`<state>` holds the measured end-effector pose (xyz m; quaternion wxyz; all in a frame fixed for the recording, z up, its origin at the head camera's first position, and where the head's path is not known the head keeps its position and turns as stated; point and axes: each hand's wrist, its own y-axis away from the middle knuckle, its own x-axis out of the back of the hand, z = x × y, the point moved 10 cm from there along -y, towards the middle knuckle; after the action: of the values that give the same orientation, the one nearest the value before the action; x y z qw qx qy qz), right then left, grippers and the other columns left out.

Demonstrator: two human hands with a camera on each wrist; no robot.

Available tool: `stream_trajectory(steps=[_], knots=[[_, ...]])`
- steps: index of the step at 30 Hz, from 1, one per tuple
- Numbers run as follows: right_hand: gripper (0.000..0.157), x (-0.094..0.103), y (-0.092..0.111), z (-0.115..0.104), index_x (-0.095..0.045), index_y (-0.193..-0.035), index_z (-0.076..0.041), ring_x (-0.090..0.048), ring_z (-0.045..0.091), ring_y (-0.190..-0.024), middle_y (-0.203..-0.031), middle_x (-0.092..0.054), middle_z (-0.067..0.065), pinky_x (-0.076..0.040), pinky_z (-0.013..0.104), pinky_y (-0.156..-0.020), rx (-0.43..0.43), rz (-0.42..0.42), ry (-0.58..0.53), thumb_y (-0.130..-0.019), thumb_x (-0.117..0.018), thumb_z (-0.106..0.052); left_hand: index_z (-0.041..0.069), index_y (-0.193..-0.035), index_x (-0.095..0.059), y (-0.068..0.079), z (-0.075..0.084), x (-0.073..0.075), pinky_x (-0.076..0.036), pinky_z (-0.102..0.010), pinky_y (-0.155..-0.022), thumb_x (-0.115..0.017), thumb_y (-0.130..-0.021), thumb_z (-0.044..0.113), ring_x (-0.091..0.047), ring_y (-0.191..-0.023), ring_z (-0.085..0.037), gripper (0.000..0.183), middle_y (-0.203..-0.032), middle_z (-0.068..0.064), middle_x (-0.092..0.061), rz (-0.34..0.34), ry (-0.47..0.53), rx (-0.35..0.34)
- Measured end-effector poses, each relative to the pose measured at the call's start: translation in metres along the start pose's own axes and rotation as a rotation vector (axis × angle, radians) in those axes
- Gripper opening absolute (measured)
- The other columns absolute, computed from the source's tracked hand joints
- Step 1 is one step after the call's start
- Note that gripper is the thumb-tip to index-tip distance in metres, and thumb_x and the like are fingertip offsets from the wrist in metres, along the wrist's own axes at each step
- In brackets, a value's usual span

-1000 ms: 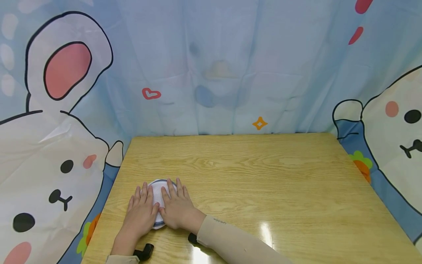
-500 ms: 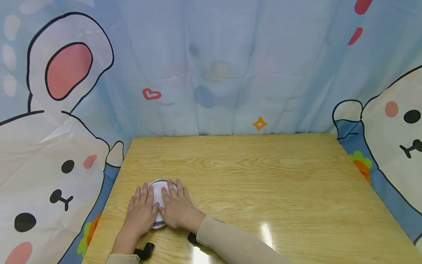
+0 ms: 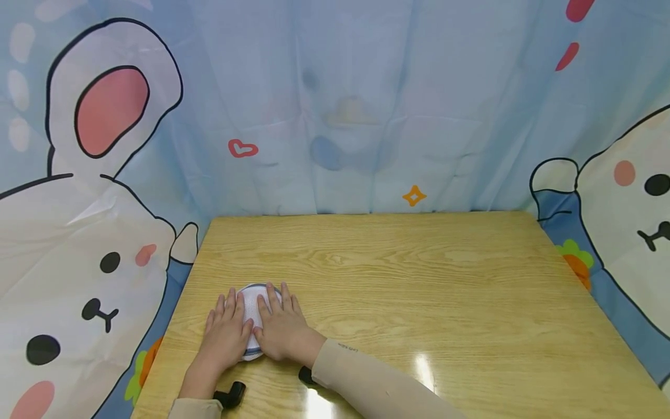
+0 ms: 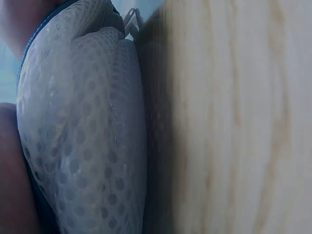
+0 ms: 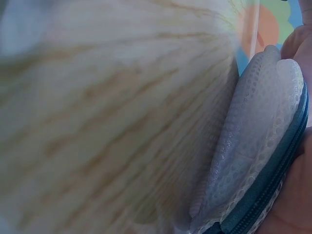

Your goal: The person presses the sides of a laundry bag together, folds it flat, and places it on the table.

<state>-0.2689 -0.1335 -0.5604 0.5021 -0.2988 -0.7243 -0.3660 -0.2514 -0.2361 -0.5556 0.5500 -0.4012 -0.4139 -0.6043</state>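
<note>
A round, white mesh laundry bag (image 3: pixel 252 305) with a dark blue zipper band lies on the table at the front left. My left hand (image 3: pixel 225 337) rests on its left side, fingers straight and pointing away from me. On the right side my right hand (image 3: pixel 285 334) lies the same way, the thumbs close together near the middle. The left wrist view shows the puffed mesh side of the bag (image 4: pixel 87 131) low against the wood. In the right wrist view a teal zipper (image 5: pixel 268 195) runs along the bag's edge beneath the palm. Both palms hide much of the top.
The wooden table (image 3: pixel 398 291) stretches far to the right and back. A blue curtain (image 3: pixel 345 116) with cartoon rabbits stands behind and at both sides. Black wrist camera mounts (image 3: pixel 231 396) show beneath the wrists, near the table surface.
The head view has shifted very slightly. Both hands keep their places on the mesh laundry bag.
</note>
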Motion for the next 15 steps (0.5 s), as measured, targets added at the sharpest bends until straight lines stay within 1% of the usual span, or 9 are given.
stream_trajectory(steps=[5, 15], knots=[[0.071, 0.0012, -0.0003, 0.0006, -0.021, -0.174, -0.016, 0.004, 0.045, -0.169, -0.183, 0.001, 0.012, -0.017, 0.059, -0.136, 0.003, -0.006, -0.001, -0.114, -0.035, -0.051, -0.01, -0.166, -0.025, -0.0012, 0.0017, 0.0009, -0.015, -0.078, -0.127, -0.05, -0.113, 0.027, -0.011, -0.163, -0.058, 0.069, -0.177, -0.032, -0.013, 0.001, -0.004, 0.003], [0.071, 0.0028, -0.0009, -0.0007, -0.021, -0.174, -0.019, 0.004, 0.042, -0.17, -0.184, 0.002, 0.009, -0.017, 0.057, -0.136, -0.01, -0.013, -0.017, -0.114, -0.036, -0.053, -0.011, -0.165, -0.026, -0.0036, -0.0011, 0.0012, -0.016, -0.079, -0.126, -0.052, -0.112, 0.027, -0.011, -0.162, -0.06, 0.07, -0.176, -0.033, -0.012, 0.001, -0.006, 0.009]])
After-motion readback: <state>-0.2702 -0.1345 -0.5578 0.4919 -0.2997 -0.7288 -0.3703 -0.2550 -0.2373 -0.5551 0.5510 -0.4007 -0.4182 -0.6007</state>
